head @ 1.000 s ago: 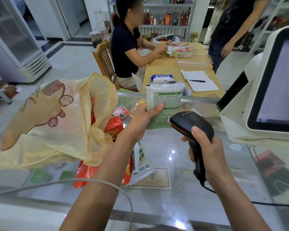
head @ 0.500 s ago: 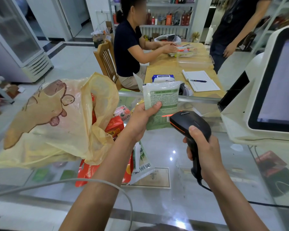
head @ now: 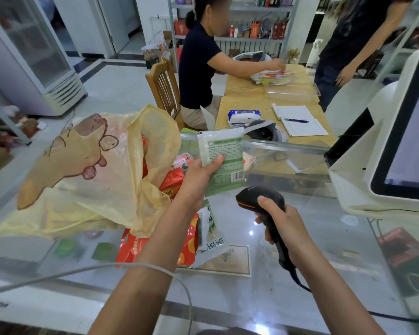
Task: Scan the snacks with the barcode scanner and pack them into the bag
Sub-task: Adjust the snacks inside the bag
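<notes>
My left hand (head: 198,172) holds a green and white snack packet (head: 224,155) upright above the glass counter, its back and barcode facing me. My right hand (head: 282,224) grips the black barcode scanner (head: 254,195), whose head sits just below the packet's lower right corner. A yellow plastic bag (head: 94,175) with a cartoon print lies open to the left, red snack packs (head: 171,181) at its mouth. A red packet (head: 131,246) and a white and green packet (head: 212,238) lie on the counter under my left forearm.
A white checkout terminal (head: 402,146) stands at the right on the glass counter (head: 300,262). The scanner's cable trails right. Beyond the counter a seated person and a standing person are at a wooden table (head: 254,93) with a notebook and wipes. A white cable crosses my left forearm.
My left hand has shifted the packet left toward the bag and turned it slightly, so the barcode now shows. The scanner has dropped a little lower, away from the packet.
</notes>
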